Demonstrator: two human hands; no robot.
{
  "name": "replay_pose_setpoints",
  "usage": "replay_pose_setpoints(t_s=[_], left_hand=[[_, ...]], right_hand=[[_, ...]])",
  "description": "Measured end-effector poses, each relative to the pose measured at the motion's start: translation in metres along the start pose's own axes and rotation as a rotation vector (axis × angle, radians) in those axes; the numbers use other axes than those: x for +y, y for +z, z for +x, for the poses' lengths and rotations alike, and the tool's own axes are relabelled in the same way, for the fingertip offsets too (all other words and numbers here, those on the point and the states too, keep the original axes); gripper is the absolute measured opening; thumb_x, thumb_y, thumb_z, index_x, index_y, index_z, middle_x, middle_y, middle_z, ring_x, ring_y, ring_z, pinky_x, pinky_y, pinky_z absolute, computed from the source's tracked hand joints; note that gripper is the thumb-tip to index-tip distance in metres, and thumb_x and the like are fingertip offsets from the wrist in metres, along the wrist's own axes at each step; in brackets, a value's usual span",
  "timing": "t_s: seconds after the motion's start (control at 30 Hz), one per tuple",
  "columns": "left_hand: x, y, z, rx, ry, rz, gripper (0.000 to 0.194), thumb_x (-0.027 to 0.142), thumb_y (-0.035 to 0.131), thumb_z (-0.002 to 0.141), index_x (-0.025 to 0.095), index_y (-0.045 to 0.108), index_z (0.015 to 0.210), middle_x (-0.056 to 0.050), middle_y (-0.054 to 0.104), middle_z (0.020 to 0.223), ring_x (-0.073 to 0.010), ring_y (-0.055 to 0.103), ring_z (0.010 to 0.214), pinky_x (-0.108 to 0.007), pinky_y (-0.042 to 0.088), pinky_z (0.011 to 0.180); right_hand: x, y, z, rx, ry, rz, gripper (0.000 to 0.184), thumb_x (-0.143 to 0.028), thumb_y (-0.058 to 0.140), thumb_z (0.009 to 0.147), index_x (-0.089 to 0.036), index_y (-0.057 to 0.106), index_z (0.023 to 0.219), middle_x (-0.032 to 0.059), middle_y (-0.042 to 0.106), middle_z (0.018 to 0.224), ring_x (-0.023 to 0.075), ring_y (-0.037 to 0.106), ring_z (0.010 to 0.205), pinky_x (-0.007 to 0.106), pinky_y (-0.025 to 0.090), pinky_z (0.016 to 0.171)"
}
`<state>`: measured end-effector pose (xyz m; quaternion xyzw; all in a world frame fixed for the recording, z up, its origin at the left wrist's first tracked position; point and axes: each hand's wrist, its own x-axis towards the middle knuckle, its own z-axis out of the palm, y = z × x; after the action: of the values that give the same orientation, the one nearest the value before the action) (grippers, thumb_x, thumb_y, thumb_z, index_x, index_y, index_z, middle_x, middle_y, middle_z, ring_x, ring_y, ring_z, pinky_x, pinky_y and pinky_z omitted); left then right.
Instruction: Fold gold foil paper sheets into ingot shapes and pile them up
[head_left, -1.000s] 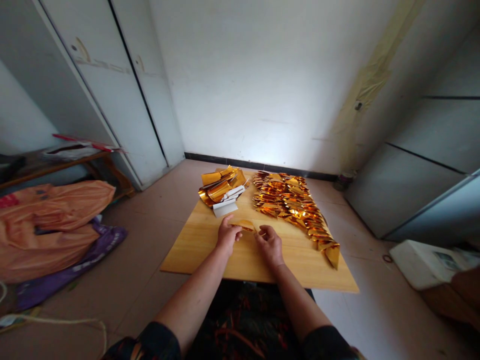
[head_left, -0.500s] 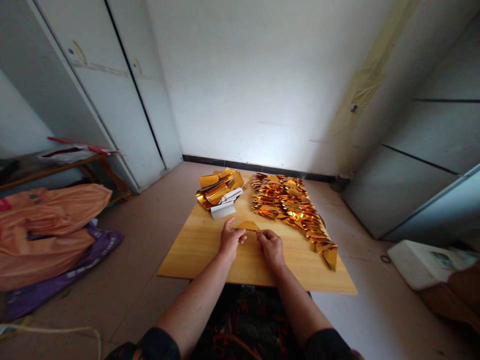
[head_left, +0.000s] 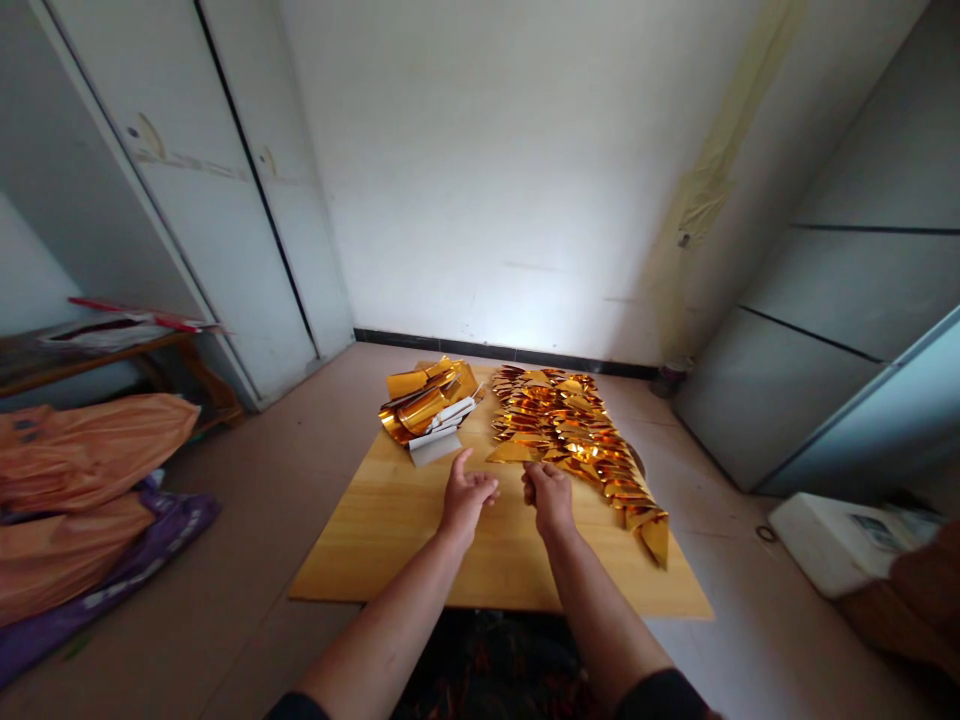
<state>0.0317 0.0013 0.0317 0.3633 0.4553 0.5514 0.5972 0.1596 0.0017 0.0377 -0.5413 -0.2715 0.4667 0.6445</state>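
Observation:
A folded piece of gold foil paper [head_left: 511,453] is pinched at its right end by my right hand [head_left: 551,495], at the near edge of a pile of folded gold foil pieces [head_left: 559,410]. My left hand [head_left: 465,497] hovers over the wooden board [head_left: 360,540] with its thumb raised and fingers loosely bent, holding nothing. Just beyond it lies a stack of loose gold foil sheets [head_left: 431,395], curled at the edges, some with their white backs [head_left: 437,446] showing. The folded pile runs in overlapping rows toward the board's right side.
Orange cloth or bags [head_left: 90,450] and a purple bag [head_left: 172,525] lie to the left, near a wooden bench [head_left: 210,385]. Grey cabinets [head_left: 847,330] stand on the right, with a white box [head_left: 817,545] on the floor. A white wall [head_left: 480,200] rises behind the board.
My left hand has let go of the folded gold paper. My right hand still grips it, and the piece now sits against the near edge of the pile. The view has shifted slightly.

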Motion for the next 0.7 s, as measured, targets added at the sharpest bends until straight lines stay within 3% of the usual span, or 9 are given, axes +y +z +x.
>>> replay_pose_setpoints(t_s=[0.2, 0.4, 0.5, 0.6, 0.7], left_hand=[[-0.013, -0.021, 0.008, 0.025, 0.069, 0.142, 0.069, 0.021, 0.065, 0.059, 0.016, 0.044, 0.125, 0.004, 0.058, 0.07, -0.0088, 0.054, 0.054, -0.019, 0.041, 0.051], [-0.027, -0.03, 0.007, -0.068, 0.148, 0.251, 0.056, 0.018, 0.062, 0.062, 0.016, 0.051, 0.116, 0.003, 0.056, 0.074, -0.0079, 0.05, 0.057, -0.017, 0.038, 0.051], [-0.03, -0.032, 0.006, -0.072, 0.135, 0.251, 0.052, 0.018, 0.062, 0.062, 0.017, 0.052, 0.113, 0.004, 0.056, 0.074, -0.0081, 0.05, 0.058, -0.018, 0.039, 0.052], [-0.031, -0.033, 0.006, -0.088, 0.148, 0.264, 0.048, 0.017, 0.06, 0.063, 0.017, 0.054, 0.11, 0.003, 0.055, 0.073, -0.0089, 0.051, 0.06, -0.019, 0.041, 0.055], [-0.033, -0.034, 0.005, -0.096, 0.15, 0.27, 0.046, 0.016, 0.059, 0.063, 0.017, 0.055, 0.109, 0.003, 0.055, 0.074, -0.0096, 0.052, 0.062, -0.019, 0.043, 0.056]], right_hand=[[-0.052, 0.002, 0.074, 0.129, 0.066, -0.007, 0.022, -0.017, 0.061, 0.067, -0.019, 0.043, 0.054, -0.0081, 0.044, 0.038, 0.0039, 0.032, 0.03, 0.016, 0.024, 0.029], [-0.051, 0.014, 0.138, 0.246, 0.214, -0.079, 0.024, -0.011, 0.062, 0.072, -0.02, 0.044, 0.059, -0.0063, 0.046, 0.041, 0.0075, 0.041, 0.033, 0.018, 0.034, 0.032], [-0.043, 0.021, 0.159, 0.299, 0.275, -0.098, 0.005, -0.017, 0.061, 0.079, -0.015, 0.056, 0.08, 0.0013, 0.062, 0.07, 0.0125, 0.058, 0.057, 0.023, 0.049, 0.051], [-0.039, 0.025, 0.174, 0.304, 0.313, -0.098, 0.03, -0.032, 0.056, 0.089, -0.015, 0.055, 0.113, 0.0075, 0.059, 0.11, 0.0184, 0.06, 0.092, 0.037, 0.052, 0.078], [-0.038, 0.026, 0.184, 0.298, 0.288, -0.096, 0.034, -0.035, 0.053, 0.09, -0.017, 0.052, 0.119, 0.0078, 0.054, 0.119, 0.0196, 0.057, 0.1, 0.041, 0.05, 0.085]])
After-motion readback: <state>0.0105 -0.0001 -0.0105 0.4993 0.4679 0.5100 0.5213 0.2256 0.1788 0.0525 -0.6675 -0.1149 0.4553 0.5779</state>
